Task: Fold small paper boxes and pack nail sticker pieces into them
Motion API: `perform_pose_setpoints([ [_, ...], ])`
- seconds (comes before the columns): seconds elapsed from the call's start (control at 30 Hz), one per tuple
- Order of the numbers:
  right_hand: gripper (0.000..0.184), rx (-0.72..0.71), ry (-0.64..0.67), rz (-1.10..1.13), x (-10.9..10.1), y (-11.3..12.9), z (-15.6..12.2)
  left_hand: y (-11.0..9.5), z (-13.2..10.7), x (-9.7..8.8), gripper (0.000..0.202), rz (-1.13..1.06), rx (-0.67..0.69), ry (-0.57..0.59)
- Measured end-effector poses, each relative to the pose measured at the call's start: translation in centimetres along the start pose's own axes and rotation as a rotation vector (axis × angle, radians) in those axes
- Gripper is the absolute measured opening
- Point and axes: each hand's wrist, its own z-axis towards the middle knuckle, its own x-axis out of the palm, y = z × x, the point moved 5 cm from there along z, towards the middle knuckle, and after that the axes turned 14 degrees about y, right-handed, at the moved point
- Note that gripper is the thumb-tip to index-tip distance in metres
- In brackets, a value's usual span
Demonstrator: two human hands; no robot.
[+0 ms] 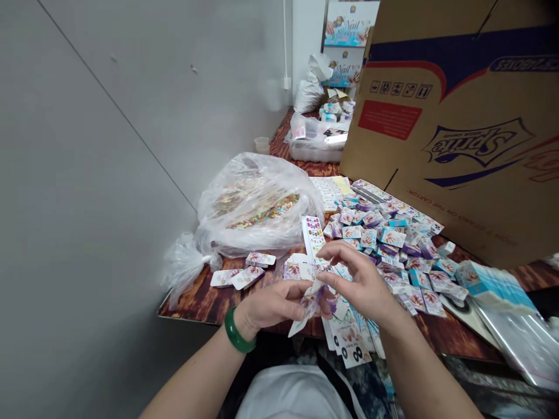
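My left hand [283, 302], with a green bangle [239, 331] at its wrist, grips a small white-and-purple printed carton [309, 305] whose flap hangs toward me. My right hand [356, 282] is curled over the same carton, its thumb at the upper end and its index finger raised above. Just beyond the fingers is a long printed sticker strip [312, 235]; whether a finger touches it I cannot tell. Flat unfolded cartons [349, 340] lie beneath my right hand at the table's front edge. Several small boxes [248, 278] rest left of my hands.
A heap of small boxes [388, 238] spreads to the right. A plastic bag [257, 174] with colourful contents sits behind my hands, beside the grey wall [109, 203]. A big cardboard carton [454, 128] stands at the right. Clear plastic sleeves [524, 343] lie near the right edge.
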Motion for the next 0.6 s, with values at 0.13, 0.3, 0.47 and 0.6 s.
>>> perform_pose_setpoints([
  [0.13,0.011,-0.014,-0.015,-0.04,0.9,0.0,-0.3,-0.5,-0.5,-0.8,0.049,-0.004,0.064,-0.142],
  [0.3,0.007,0.014,0.117,-0.07,2.0,-0.4,-0.3,-0.1,-0.9,-1.8,0.035,-0.099,0.069,-0.311],
  [0.47,0.035,0.109,-0.08,0.27,2.6,-2.9,-0.4,-0.4,-0.8,-2.2,0.025,-0.031,0.163,-0.45],
  [0.6,0.028,0.19,-0.242,0.567,4.6,-5.0,-0.1,-0.5,-1.1,-2.8,0.034,0.163,0.224,-0.68],
])
